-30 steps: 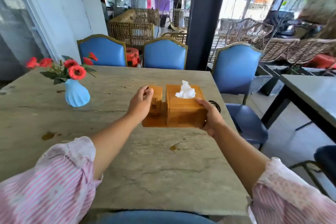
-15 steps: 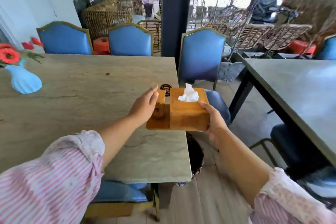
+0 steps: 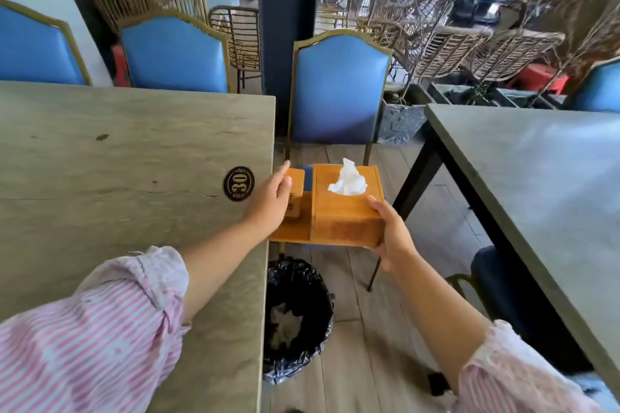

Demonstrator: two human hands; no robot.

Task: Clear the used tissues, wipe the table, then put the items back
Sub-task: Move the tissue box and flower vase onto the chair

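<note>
A wooden tissue box holder [image 3: 342,214] with a white tissue [image 3: 348,179] sticking out of its top is held in the air just past the right edge of the grey stone table [image 3: 117,161], above the seat of a blue chair [image 3: 337,87]. My left hand [image 3: 270,201] grips its left side, over the small wooden compartment. My right hand [image 3: 391,233] holds its right front corner from below. Both sleeves are pink striped.
A bin lined with a black bag [image 3: 295,318] stands on the floor under the table's edge, below the holder. A round "30" marker [image 3: 239,183] sits on the table. A second dark table [image 3: 543,184] is at right, more blue chairs [image 3: 174,54] behind.
The tissue box holder has been carried to the right, off the table top and out past its edge. The view has turned right; the blue vase with flowers is out of sight.
</note>
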